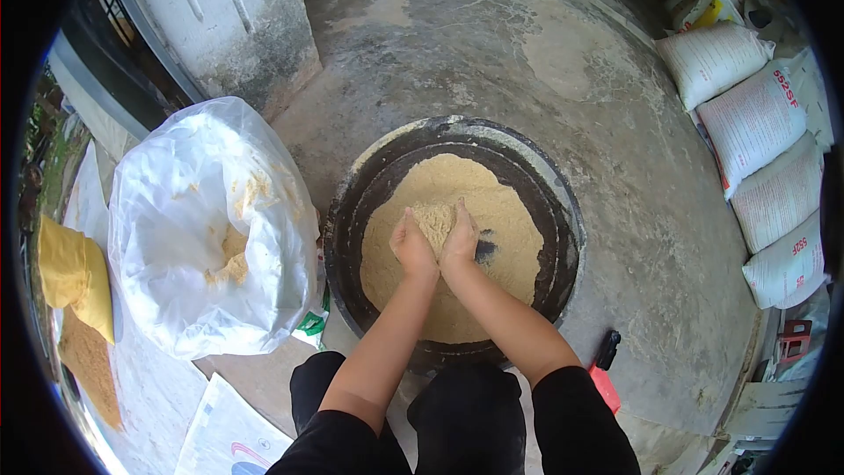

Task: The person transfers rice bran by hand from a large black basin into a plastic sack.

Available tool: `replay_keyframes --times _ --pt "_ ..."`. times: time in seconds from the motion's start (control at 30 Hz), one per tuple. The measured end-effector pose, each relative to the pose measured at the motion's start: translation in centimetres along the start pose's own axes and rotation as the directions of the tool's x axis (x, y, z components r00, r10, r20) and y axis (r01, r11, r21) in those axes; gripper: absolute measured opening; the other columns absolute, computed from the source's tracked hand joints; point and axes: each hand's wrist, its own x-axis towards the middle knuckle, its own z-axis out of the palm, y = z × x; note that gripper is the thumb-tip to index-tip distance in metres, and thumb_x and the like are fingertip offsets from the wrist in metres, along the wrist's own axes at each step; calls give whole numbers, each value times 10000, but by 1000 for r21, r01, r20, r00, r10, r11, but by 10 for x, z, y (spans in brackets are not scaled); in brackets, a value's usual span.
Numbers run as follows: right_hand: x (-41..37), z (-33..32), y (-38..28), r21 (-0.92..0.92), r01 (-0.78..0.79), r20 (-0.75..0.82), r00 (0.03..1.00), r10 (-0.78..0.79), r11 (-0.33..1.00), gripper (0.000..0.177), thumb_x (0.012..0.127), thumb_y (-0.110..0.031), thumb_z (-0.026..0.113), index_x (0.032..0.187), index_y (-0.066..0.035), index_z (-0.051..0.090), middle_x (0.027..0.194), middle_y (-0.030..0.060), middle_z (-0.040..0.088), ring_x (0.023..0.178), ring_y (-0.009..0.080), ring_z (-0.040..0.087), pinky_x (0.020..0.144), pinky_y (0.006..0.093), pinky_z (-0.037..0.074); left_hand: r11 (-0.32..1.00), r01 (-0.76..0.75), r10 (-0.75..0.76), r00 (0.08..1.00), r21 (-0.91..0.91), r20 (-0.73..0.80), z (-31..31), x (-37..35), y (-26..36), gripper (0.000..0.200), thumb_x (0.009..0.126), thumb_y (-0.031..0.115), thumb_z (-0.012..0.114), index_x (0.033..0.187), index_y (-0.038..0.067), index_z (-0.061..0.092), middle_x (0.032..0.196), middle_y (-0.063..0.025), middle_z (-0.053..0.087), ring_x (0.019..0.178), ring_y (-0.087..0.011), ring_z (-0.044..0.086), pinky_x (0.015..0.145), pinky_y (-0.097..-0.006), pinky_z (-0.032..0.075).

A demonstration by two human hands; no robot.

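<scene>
My left hand (413,241) and my right hand (460,235) are cupped side by side, wrists together, around a heap of pale tan meal (436,222). Both are over the wide black tub (563,202), whose bottom is covered with the same meal. The fingers curl up along the heap's two sides. To the right of my right hand, a dark patch of the tub's bottom shows through the meal. Whether the backs of my hands rest on the meal below cannot be made out.
Left of the tub stands an open clear plastic bag (149,237) with some meal inside. A yellow sack (75,273) lies beyond it by a brown pile (88,365). Filled white sacks (756,127) line the right side. A red-and-black object (605,374) lies near my right knee.
</scene>
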Motion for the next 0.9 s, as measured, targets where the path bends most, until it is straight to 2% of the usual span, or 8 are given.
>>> replay_keyframes --times 0.13,0.27,0.33,0.47,0.6,0.7,0.77,0.9 --pt "-35 51 -45 -8 9 85 996 -8 1000 366 867 -320 464 918 24 575 889 111 590 756 195 573 708 307 454 993 -94 98 993 -72 61 35 -29 85 288 905 227 462 854 -18 606 809 -54 608 729 -106 544 664 -237 437" --pt "-95 114 -86 137 -133 346 935 78 981 341 875 -299 428 977 3 550 924 110 583 801 215 585 736 329 468 980 -188 192 978 -60 82 39 -34 154 292 914 229 442 889 -16 599 812 -47 598 744 -101 537 685 -237 433" --pt "-124 146 -95 123 -157 395 914 97 980 349 871 -308 427 972 3 549 924 108 583 807 215 590 727 324 471 950 -244 278 945 -196 173 35 -40 195 302 921 245 422 930 -15 575 857 -69 608 746 -127 574 686 -253 465" --pt "-170 200 -81 20 -147 532 839 114 989 353 868 -316 427 972 -4 556 922 110 584 804 202 588 717 311 464 887 -337 382 920 -315 91 11 -57 276 329 930 255 389 961 -21 564 865 -69 595 779 -117 546 709 -253 441" --pt "-205 241 -47 -136 -181 632 741 226 974 357 867 -314 426 974 -1 560 927 111 585 797 199 585 709 304 457 848 -489 498 867 -203 -10 -27 -57 331 331 927 257 390 951 -24 564 879 -79 596 792 -128 554 713 -254 444" --pt "-228 267 -25 -247 -108 622 745 243 963 372 869 -323 414 942 4 577 910 103 591 784 194 581 699 311 447 899 -424 419 905 -107 -65 -55 -41 361 355 909 275 423 991 -43 558 912 -106 598 819 -156 563 736 -275 445" --pt "-237 275 -14 -374 89 591 790 163 923 430 872 -340 398 861 40 598 840 148 610 769 238 583 695 339 436 906 -367 390 917 210 -81 -72 -25 368 359 894 281 452 1010 -47 540 904 -101 591 780 -163 569 707 -285 458" --pt "-224 271 3 -512 417 637 770 7 751 426 870 -327 407 802 42 610 758 186 608 737 291 577 692 363 425 933 -327 337 941 149 -43 -81 -26 371 442 855 302 510 1120 -52 498 1057 -148 540 934 -198 531 798 -306 428"
